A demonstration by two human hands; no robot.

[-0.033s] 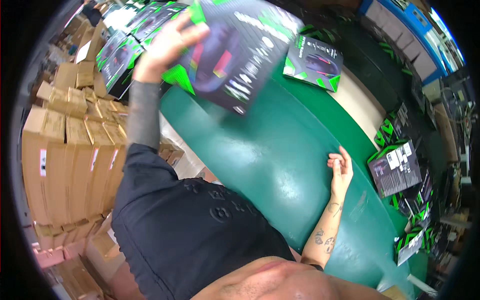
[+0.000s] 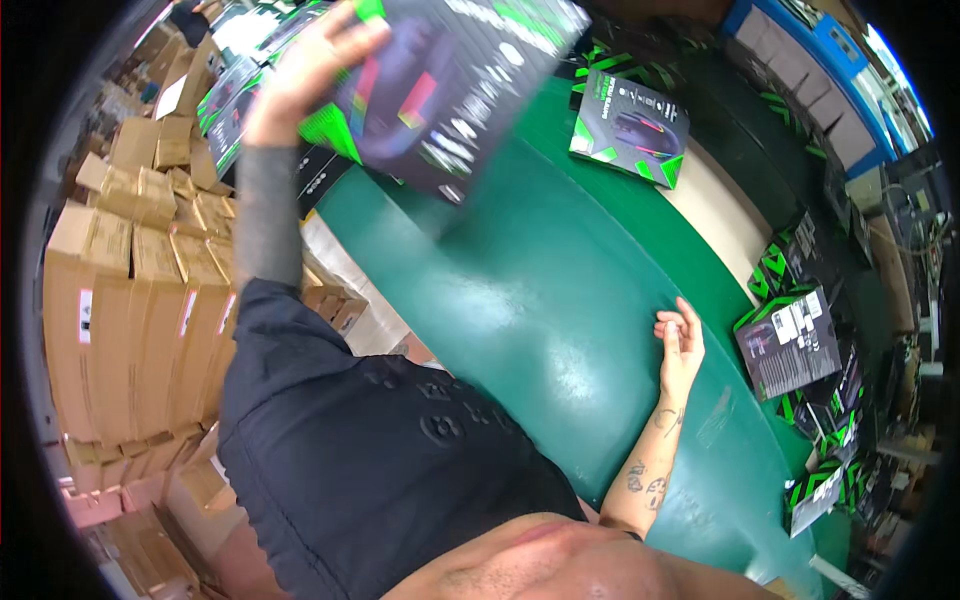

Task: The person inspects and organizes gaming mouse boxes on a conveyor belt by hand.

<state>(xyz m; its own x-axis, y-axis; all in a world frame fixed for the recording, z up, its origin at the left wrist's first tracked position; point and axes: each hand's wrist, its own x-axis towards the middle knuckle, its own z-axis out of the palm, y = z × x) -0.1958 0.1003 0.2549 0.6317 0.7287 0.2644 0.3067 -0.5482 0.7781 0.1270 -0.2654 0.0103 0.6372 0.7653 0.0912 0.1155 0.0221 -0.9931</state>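
Note:
My left hand (image 2: 310, 65) grips a large dark mouse box (image 2: 480, 110) by its left side, fingers spread over the edge. The box is black with bright green corners and a picture of a computer mouse, and it is tilted and blurred. It is held above the far left end of the green table (image 2: 520, 290). My right hand (image 2: 682, 335) is over the table's right part, palm up, with fingers loosely bent and apart. Nothing is in it.
Another mouse box (image 2: 630, 130) lies at the far side, beside a dark conveyor belt (image 2: 760, 130). More boxes (image 2: 788, 343) sit along the right. Stacked brown cartons (image 2: 130, 330) stand on the left, with a pile of mouse boxes (image 2: 230, 105) behind.
My left hand and the mouse box it holds have moved a little to the left and farther away. The right hand has hardly moved.

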